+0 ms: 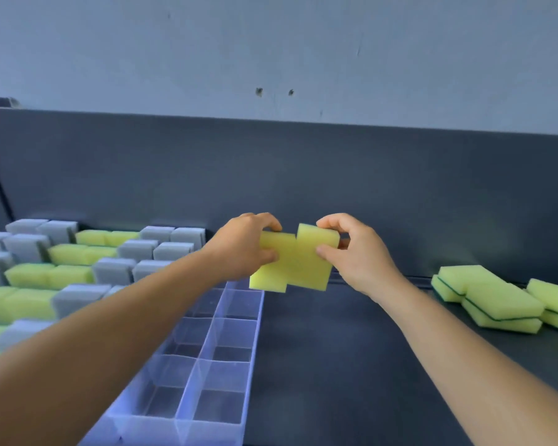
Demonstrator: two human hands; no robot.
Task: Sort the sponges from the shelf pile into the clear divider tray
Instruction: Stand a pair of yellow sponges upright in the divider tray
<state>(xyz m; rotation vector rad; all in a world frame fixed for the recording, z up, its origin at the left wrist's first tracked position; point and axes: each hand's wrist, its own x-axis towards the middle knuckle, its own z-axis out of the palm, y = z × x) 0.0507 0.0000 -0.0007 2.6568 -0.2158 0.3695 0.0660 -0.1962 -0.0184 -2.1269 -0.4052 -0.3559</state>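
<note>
Dark grey shelf with a grey back panel and pale wall behind. At centre, the left hand and right hand each pinch one yellow sponge between thumb and curled fingers: the left sponge and right sponge are held upright, edges touching, the right one slightly higher, above the far end of the clear tray. The tray runs from 7 o'clock toward centre; its right two columns of cells are vacant, while cells from 8 to 10 o'clock carry grey and yellow sponges in alternating rows. The pile of yellow, green-backed sponges lies at 3 o'clock, well apart from the tray. Judged step: separating or aligning a pair before insertion. To do it well, pull the two cleanly apart, keep each upright and square to the dividers, and lower one per cell, following the colour pattern of the rows already filled
</note>
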